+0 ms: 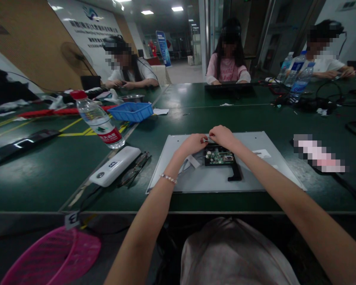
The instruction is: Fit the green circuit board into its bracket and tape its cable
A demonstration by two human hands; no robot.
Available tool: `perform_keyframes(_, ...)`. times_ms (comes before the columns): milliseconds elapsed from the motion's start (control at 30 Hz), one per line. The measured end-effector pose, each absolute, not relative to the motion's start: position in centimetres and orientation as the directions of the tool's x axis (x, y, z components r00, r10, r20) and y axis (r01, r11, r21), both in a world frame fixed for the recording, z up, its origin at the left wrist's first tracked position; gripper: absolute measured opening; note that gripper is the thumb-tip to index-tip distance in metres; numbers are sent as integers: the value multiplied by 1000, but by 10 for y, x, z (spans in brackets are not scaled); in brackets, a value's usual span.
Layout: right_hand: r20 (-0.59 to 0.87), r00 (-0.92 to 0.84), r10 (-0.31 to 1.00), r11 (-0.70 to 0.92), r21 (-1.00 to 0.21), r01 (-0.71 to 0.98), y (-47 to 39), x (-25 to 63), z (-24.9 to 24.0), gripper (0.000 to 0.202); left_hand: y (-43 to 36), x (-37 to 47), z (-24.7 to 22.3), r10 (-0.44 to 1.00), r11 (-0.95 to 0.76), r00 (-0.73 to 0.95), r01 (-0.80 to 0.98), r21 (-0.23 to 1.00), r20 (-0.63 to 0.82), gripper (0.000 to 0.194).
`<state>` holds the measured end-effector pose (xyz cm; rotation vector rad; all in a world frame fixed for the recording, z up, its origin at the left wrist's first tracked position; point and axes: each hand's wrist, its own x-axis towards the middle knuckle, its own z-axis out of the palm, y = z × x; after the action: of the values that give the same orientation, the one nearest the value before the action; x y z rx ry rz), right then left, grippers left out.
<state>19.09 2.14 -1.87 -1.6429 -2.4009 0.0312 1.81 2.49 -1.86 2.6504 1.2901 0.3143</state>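
At the centre of the frame, a person's left hand (195, 144) and right hand (222, 135) meet over the upper edge of a green circuit board (218, 157) in a black frame (235, 173). Fingers are bent and thumbs drawn in; whether they pinch anything, I cannot tell. The board sits on a pale grey panel (201, 181) on the dark green tabletop (178, 118). Left of the panel lie glasses (135, 170) and a white device (115, 166); a red-capped bottle (102, 126) stands behind them, left of centre. A pink basket (84, 253) fills the lower left.
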Motion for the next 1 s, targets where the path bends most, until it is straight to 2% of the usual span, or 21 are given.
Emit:
perform_keyframes(167,254,-331,909,384,-199,902,11,208,-8,20,25,19,-19,800,-592,595,766,251,72,28)
perform_keyframes(367,332,-316,889,414,-290,862,-4,234,-17,19,27,19,-23,804,-590,587,763,264,97,42)
perform_keyframes(467,344,-267,900,390,-361,847,-4,238,-28,17,27,20,-24,797,-599,594,754,269,107,39)
perform_keyframes(567,352,-291,889,424,-401,812,-3,238,-34,21,26,20,-24,793,-603,600,750,273,102,38)
perform_keyframes(700,382,-328,864,471,-383,795,-6,241,-34,24,26,21,-25,795,-600,598,748,283,105,44)
perform_keyframes(900,394,-267,880,427,-407,807,-8,245,-33,21,26,21,-25,798,-596,593,754,276,103,45)
perform_keyframes(1000,365,-311,877,442,-364,820,-7,247,-36,20,27,21,-26,800,-594,591,754,282,105,46)
